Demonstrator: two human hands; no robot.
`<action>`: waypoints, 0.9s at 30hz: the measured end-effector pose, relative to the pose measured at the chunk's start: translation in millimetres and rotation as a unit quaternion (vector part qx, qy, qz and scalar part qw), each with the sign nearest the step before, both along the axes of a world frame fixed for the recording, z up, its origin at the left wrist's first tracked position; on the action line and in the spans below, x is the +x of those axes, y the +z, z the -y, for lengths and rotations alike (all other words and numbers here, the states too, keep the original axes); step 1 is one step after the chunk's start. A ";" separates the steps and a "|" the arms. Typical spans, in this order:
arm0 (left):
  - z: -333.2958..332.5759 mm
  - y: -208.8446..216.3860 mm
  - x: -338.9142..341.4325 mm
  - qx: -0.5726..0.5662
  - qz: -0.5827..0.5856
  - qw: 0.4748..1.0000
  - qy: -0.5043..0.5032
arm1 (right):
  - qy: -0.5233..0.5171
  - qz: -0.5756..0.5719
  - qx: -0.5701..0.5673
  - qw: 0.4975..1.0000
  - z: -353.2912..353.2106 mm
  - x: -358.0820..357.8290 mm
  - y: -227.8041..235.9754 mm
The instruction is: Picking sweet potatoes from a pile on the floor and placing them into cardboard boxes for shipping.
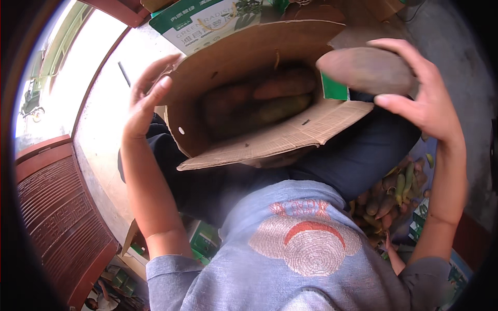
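An open cardboard box sits tilted between my legs, its mouth facing me. Inside, in shadow, lie several long root vegetables, reddish-brown ones and a greenish one. My left hand is at the box's upper left edge, thumb and fingers closed about the cardboard there. Past the right side of the opening, my right hand grips a big oval reddish-brown root vegetable by its right end. Motion blurs this vegetable slightly, and its left end overlaps the box's rim.
A printed green and white carton stands beyond the box. Lower right, many green and brown root vegetables are heaped, with another person's arm beside them. A carved reddish-brown wooden panel is at left; another person appears lower left.
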State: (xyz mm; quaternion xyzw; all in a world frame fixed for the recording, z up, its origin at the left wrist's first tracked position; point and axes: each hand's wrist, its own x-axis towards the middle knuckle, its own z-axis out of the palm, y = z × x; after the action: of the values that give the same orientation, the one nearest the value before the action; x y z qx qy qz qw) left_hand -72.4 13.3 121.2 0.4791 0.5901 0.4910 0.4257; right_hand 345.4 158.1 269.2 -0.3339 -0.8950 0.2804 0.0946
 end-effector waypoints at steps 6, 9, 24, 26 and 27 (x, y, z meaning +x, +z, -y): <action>1.1 -16.4 -16.9 -0.072 0.064 0.995 0.009 | 0.215 0.171 0.013 0.961 4.5 -131.6 -84.3; 1.5 -15.6 -19.9 -0.094 0.043 0.995 -0.006 | 0.257 0.216 -0.083 0.938 16.4 -172.2 -121.1; 21.2 -61.8 -70.9 -0.023 0.303 0.949 -0.083 | -0.400 -0.255 0.100 0.875 23.6 241.7 -51.6; 8.0 -52.2 -55.9 -0.001 0.362 0.923 -0.133 | -0.495 -0.180 0.027 0.849 64.9 310.1 -104.9; -1.3 -39.3 -38.8 -0.007 0.417 0.896 -0.154 | -0.545 -0.115 -0.013 0.830 91.6 346.2 -141.4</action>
State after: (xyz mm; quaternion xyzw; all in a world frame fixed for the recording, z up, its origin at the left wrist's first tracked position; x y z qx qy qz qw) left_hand -111.2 14.6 81.8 0.3123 0.2812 0.5697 0.7063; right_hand 691.7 66.5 127.8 -0.7340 -0.5467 0.2310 0.3300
